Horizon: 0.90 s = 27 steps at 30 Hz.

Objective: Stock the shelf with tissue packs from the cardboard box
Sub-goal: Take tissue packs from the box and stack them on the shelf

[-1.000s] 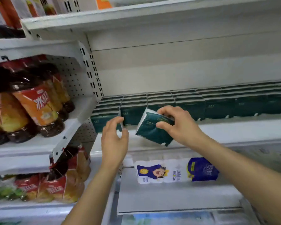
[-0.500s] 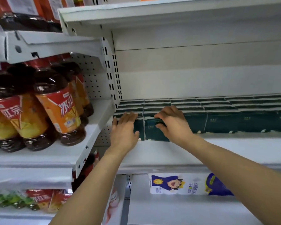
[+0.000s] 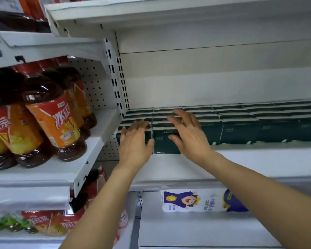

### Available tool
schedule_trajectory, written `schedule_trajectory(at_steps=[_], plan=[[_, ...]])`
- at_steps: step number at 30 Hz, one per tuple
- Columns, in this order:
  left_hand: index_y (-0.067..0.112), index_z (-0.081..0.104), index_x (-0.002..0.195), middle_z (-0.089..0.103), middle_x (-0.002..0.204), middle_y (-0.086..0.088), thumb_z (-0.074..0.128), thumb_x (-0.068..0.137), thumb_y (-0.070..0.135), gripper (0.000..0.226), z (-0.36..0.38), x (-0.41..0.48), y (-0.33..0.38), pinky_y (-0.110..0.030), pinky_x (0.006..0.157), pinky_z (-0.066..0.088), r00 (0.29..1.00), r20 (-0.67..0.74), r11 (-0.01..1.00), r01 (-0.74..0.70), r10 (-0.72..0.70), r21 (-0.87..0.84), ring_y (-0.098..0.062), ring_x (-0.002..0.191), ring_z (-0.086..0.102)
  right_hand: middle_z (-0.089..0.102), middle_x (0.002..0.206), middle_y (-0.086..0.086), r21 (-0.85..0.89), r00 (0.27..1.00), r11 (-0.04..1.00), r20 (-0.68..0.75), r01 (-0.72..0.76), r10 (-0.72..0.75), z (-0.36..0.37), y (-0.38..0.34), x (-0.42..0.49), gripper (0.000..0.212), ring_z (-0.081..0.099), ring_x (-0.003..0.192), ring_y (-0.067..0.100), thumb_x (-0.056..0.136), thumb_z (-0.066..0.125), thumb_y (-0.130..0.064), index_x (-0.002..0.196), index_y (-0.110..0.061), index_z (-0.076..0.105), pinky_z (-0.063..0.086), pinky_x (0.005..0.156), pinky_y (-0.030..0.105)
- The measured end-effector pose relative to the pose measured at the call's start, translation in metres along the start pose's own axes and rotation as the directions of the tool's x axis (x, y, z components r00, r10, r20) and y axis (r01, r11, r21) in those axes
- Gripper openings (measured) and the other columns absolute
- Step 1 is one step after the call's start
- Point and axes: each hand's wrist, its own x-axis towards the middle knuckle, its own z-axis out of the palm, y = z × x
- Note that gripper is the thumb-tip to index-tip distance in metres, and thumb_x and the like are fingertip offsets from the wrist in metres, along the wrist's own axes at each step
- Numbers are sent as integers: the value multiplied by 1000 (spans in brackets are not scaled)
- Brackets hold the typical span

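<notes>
Dark green tissue packs (image 3: 239,131) stand in rows along the back of a white shelf (image 3: 258,159). One pack (image 3: 162,142) stands at the front of the second column from the left. My right hand (image 3: 188,133) hovers over it with fingers spread and straight. My left hand (image 3: 135,141) lies flat against the front of the leftmost column, fingers extended. Neither hand holds anything. The cardboard box is out of view.
Bottles of iced tea (image 3: 52,119) fill the shelf to the left. A perforated divider (image 3: 99,87) separates the two bays. A white pack with a cartoon print (image 3: 196,201) lies on the lower shelf. More bottles (image 3: 43,223) sit at lower left.
My right hand set the tilted green pack upright into the second column and let go of it. My left hand moved up onto the leftmost column. The view shifted closer.
</notes>
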Motion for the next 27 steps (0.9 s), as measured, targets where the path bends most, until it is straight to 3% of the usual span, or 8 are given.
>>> schedule_trajectory(at_steps=[2, 5, 8, 12, 17, 22, 25, 27], plan=[[22, 46, 137, 48, 138, 0, 60, 92, 26, 47, 1, -11, 21, -37, 112, 30, 999, -54, 988, -2, -6, -151, -19, 130, 39, 48, 138, 9, 44, 996, 999, -94, 8, -4, -12, 7, -18, 42, 43, 123, 31, 87, 68, -20, 127, -15, 57, 42, 97, 47], [24, 50, 133, 51, 131, 8, 59, 93, 20, 41, 11, -35, 60, -20, 102, 29, 997, -81, 929, -29, -1, -369, -9, 125, 42, 56, 118, 6, 135, 985, 990, -172, 35, -12, -36, 28, -52, 24, 52, 104, 24, 90, 58, -18, 113, -12, 64, 50, 81, 41], [25, 55, 128, 54, 122, 11, 58, 92, 14, 37, 28, -64, 106, -19, 99, 38, 996, -89, 836, -56, 9, -546, -5, 116, 50, 57, 106, 1, 180, 979, 984, -200, -9, 46, -65, 52, -96, 23, 54, 94, 15, 93, 50, -21, 106, -13, 67, 52, 66, 35], [25, 58, 122, 57, 118, 10, 55, 93, 9, 33, 64, -103, 180, -14, 85, 48, 998, 51, 683, 12, 37, -730, 1, 106, 55, 56, 100, -5, 218, 956, 959, -186, -183, 225, -104, 92, -170, 15, 51, 77, 5, 94, 55, -16, 105, -18, 66, 50, 62, 38], [21, 55, 126, 57, 125, 5, 59, 90, 9, 38, 126, -154, 271, -23, 93, 47, 935, 331, 661, 168, 129, -732, -6, 111, 55, 53, 90, -6, 204, 918, 912, -104, -357, 383, -154, 153, -274, 14, 50, 71, 7, 91, 53, -20, 100, -20, 63, 50, 64, 42], [14, 43, 137, 45, 137, 1, 66, 88, 17, 54, 184, -223, 340, -30, 106, 37, 752, 639, 732, 342, 163, -590, -14, 127, 44, 51, 89, -12, 134, 874, 868, -14, -479, 485, -197, 191, -375, 13, 49, 72, 4, 92, 54, -18, 100, -27, 61, 50, 65, 39], [20, 36, 140, 35, 131, 12, 65, 88, 19, 60, 204, -261, 369, -27, 105, 35, 645, 734, 743, 382, 211, -549, -9, 124, 38, 52, 91, -9, 102, 823, 817, 106, -568, 559, -219, 214, -434, 10, 55, 76, 15, 96, 54, -19, 102, -22, 63, 51, 68, 43], [32, 35, 139, 44, 136, 11, 67, 75, 33, 71, 224, -278, 381, -38, 108, 40, 642, 739, 756, 376, 204, -535, -12, 125, 45, 53, 92, -9, 38, 762, 770, 177, -637, 622, -236, 230, -472, 11, 55, 79, 14, 96, 56, -17, 102, -19, 64, 51, 70, 42]])
